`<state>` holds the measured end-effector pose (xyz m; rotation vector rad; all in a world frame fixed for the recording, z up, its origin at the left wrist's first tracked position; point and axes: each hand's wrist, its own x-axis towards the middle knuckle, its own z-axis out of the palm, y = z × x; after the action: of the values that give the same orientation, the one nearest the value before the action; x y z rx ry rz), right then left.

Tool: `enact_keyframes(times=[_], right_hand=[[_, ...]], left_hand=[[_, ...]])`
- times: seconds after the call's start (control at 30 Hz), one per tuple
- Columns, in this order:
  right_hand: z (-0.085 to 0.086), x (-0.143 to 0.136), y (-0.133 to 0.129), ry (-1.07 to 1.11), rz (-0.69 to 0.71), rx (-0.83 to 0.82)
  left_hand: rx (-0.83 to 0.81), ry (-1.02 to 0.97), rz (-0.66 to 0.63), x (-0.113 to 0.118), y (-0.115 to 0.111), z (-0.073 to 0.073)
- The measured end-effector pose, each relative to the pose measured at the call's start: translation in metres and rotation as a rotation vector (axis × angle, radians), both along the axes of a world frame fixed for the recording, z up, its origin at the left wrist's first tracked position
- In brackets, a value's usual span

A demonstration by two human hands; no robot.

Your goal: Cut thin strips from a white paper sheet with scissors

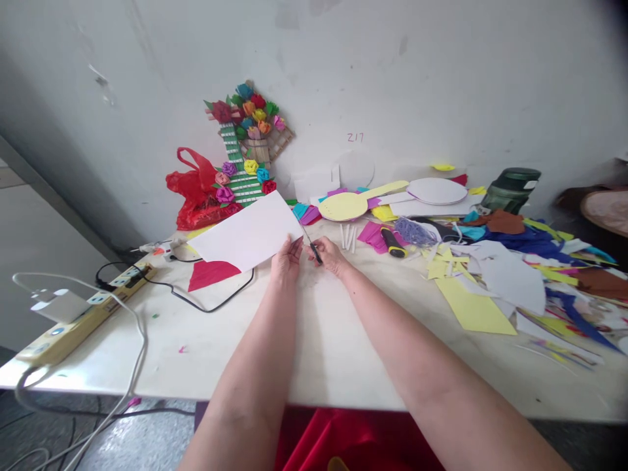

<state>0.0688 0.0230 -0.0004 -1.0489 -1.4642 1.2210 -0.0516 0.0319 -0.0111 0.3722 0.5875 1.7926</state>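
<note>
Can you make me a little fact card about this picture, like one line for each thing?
left hand: holds a white sheet near its corner
right hand: holds scissors beside the sheet's edge
back left: red plastic bag, colourful flowers
back right: green bottle
right side: pile of colourful scraps
left side: power strip
front: pale table
</note>
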Motion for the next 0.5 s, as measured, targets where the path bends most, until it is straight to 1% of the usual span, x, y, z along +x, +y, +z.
enact_keyframes(times=[0.13,0.5], right_hand=[[0.0,0.0,0.001,-0.011,0.015,-0.01],[-0.01,0.0,0.009,-0.045,0.059,0.052]], left_hand=[[-0.018,-0.01,0.008,-0.001,0.002,0.0],[0.002,-0.067,0.028,-0.002,0.005,-0.001]])
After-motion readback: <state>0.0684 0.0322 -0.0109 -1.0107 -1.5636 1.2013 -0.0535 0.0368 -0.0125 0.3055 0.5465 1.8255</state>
